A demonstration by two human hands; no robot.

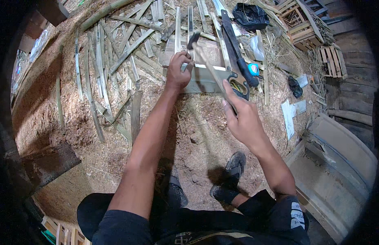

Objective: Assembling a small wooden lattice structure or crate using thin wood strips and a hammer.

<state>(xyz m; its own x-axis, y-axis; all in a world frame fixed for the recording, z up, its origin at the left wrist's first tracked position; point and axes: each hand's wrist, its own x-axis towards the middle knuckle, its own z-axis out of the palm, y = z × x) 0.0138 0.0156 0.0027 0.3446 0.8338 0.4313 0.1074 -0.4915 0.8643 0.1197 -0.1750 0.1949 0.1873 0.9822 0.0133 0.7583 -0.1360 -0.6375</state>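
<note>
My right hand (243, 118) is wrapped round the wooden handle of a hammer (212, 69). The dark hammer head (193, 41) is raised just beyond my left hand (180, 72). That left hand is pinched closed over the near ends of some wooden strips; whatever its fingertips hold is too small to make out. The strips, among them a pale one (178, 30), run away from me onto a greyish board (197, 86) lying crosswise. A handsaw (241, 83) rests at the board's right end. Beside it sits a blue tape measure (253, 69).
Loose wooden slats (100, 69) lie scattered over the shavings-covered ground at left. A black plastic bag (250, 16) is at the back, with slatted wooden crates (300, 24) at far right. A large grey trough-like panel (340, 155) stands at lower right.
</note>
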